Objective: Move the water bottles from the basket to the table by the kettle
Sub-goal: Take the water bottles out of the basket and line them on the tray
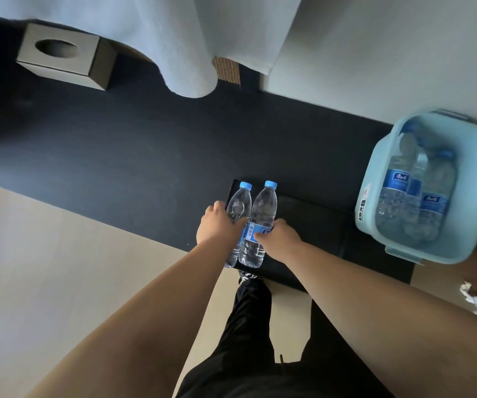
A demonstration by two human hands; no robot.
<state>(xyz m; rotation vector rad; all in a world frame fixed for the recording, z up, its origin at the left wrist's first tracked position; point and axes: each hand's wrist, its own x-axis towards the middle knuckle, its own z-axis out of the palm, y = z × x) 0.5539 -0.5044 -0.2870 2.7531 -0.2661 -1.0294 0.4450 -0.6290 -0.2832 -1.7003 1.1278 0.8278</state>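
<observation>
My left hand [217, 225] is wrapped round one clear plastic water bottle with a blue cap [238, 202]. My right hand [277, 239] is wrapped round another just like it [264, 208]. The two bottles are upright and touch side by side at the left end of a flat black tray [317, 225] on the dark table [145, 153]. I can't tell if their bottoms sit on it yet. I think I am at the putting-down step. Next I should set them flat, then let go slowly so they don't tip. More bottles [395, 185] lie in the light blue plastic basket [438, 252] on my right, so I must go back. I can't see the kettle.
</observation>
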